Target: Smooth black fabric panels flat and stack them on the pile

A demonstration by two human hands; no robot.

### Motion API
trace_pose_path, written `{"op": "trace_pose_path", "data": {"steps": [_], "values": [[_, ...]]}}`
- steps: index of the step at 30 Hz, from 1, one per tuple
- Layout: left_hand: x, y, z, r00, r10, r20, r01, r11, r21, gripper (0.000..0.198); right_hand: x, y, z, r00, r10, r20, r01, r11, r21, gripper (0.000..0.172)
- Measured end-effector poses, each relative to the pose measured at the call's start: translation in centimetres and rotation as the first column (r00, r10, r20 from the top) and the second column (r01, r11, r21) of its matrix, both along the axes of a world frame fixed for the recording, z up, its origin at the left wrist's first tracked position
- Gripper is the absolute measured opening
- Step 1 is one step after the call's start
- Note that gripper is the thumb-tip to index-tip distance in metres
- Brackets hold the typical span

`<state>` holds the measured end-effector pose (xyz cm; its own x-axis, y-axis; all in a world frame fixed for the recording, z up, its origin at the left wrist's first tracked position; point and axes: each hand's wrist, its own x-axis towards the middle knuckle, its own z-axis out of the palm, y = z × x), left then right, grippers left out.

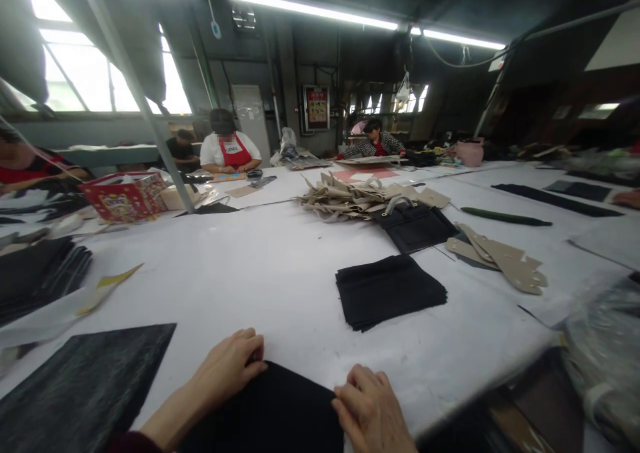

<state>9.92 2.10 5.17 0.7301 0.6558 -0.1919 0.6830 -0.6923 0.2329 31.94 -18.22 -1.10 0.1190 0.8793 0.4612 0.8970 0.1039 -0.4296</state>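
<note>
A black fabric piece [280, 409] lies at the near edge of the white table, its lower part cut off by the frame. At its upper left corner, my left hand [235, 359] pinches the edge between thumb and curled fingers. My right hand [370, 403] grips the upper right corner the same way. Beyond my right hand rests a stack of black fabric pieces [390, 289] with slightly uneven edges. To the left of my left arm is a dark, mottled sheet [85, 386].
A black handbag [417, 226] leans by a heap of beige pieces [345, 196]. Beige straps [500, 256] lie to its right. A red patterned box [125, 196] stands by a slanted pole [145, 106]. Plastic wrapping [605, 346] fills the right side. Several people work across the table.
</note>
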Motion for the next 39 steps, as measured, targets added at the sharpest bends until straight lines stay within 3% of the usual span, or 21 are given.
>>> {"op": "trace_pose_path", "data": {"steps": [2, 6, 9, 11, 13, 15, 18, 21, 23, 25, 31, 34, 39], "values": [[0.4, 0.2, -0.1, 0.997, -0.08, 0.019, 0.08, 0.997, -0.022, 0.008, -0.2, 0.8, -0.8, 0.996, -0.049, -0.077, 0.049, 0.999, -0.005, 0.015], [1.0, -0.1, 1.2, 0.987, -0.114, 0.116, 0.131, 0.98, -0.152, 0.02, -0.7, 2.5, -2.8, 0.972, -0.043, -0.233, 0.038, 0.999, -0.025, 0.063], [1.8, -0.6, 2.9, 0.987, -0.053, 0.149, 0.098, 0.943, -0.317, 0.022, 0.2, 2.5, -2.8, 0.892, 0.017, -0.451, -0.097, 0.983, -0.155, 0.065], [3.0, -0.8, 3.7, 0.979, -0.011, 0.202, 0.089, 0.92, -0.381, 0.016, 2.2, 1.7, -1.2, 0.789, -0.054, -0.612, -0.143, 0.953, -0.268, 0.05], [5.1, -1.1, 4.0, 0.961, 0.046, 0.273, 0.081, 0.896, -0.437, 0.012, 5.3, 1.0, 1.7, 0.681, -0.176, -0.711, -0.166, 0.908, -0.384, 0.033], [8.2, -1.3, 3.7, 0.936, 0.109, 0.335, 0.083, 0.855, -0.512, 0.015, 9.6, 1.0, 5.1, 0.653, -0.219, -0.725, -0.172, 0.889, -0.424, 0.029], [14.0, -1.4, 2.9, 0.881, 0.191, 0.432, 0.1, 0.818, -0.567, 0.014, 17.0, 2.8, 9.0, 0.774, -0.171, -0.61, -0.155, 0.883, -0.443, 0.025], [19.7, -0.6, 2.1, 0.817, 0.179, 0.549, 0.058, 0.92, -0.387, 0.01, 23.7, 6.4, 10.3, 0.938, -0.134, -0.32, -0.034, 0.883, -0.468, 0.025], [22.7, 0.3, 1.4, 0.795, 0.122, 0.595, -0.009, 0.982, -0.189, 0.008, 26.8, 8.9, 9.9, 0.965, -0.154, -0.214, 0.042, 0.892, -0.45, 0.023], [24.9, 1.2, 0.5, 0.783, 0.097, 0.615, -0.062, 0.995, -0.079, 0.007, 28.5, 11.1, 9.0, 0.973, -0.195, -0.127, 0.126, 0.899, -0.419, 0.022], [27.3, 2.9, -3.2, 0.765, 0.154, 0.625, -0.124, 0.988, -0.092, 0.009, 27.9, 14.2, 4.6, 0.933, -0.326, 0.15, 0.351, 0.915, -0.198, 0.033], [27.3, 3.0, -3.9, 0.76, 0.219, 0.612, -0.171, 0.976, -0.137, 0.014, 26.2, 14.4, 2.4, 0.93, -0.313, 0.194, 0.339, 0.934, -0.117, 0.04], [26.1, 2.5, -2.4, 0.779, 0.261, 0.57, -0.224, 0.965, -0.136, 0.033, 24.6, 13.6, 0.0, 0.982, -0.147, 0.115, 0.153, 0.987, -0.042, 0.041]]}}
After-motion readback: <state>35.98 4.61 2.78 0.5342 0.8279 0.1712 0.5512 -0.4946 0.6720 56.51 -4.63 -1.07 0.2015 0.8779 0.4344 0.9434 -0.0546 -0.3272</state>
